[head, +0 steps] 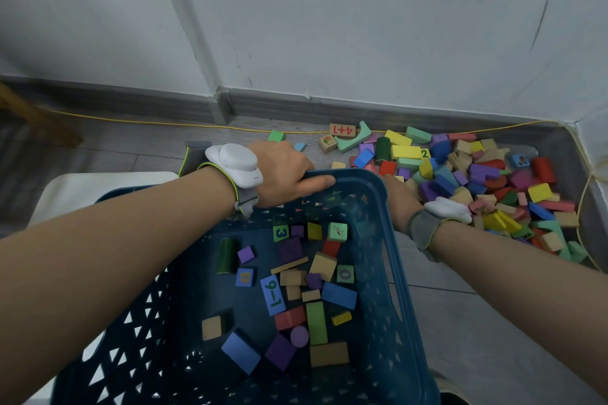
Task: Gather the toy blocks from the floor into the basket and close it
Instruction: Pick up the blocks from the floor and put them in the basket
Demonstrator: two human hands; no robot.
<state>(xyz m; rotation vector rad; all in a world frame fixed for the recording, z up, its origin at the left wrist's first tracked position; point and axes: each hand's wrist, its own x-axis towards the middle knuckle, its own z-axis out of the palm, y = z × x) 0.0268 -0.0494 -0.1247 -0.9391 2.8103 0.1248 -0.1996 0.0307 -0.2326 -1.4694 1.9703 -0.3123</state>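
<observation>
- Left hand [285, 171] gripping far rim of blue basket [393, 260].
- Right hand [403, 196] down among floor blocks [487, 181] beside basket; grip impossible to tell.
- More blocks [309, 293] inside basket.

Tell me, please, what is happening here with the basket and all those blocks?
A person is clearing toy blocks off the floor into a blue basket. Their left hand grips the basket's far rim, while the right hand reaches past the basket's right side into the pile of blocks by the wall; its fingers are hidden behind the rim. Some blocks already lie in the basket, but most remain on the floor.
</observation>
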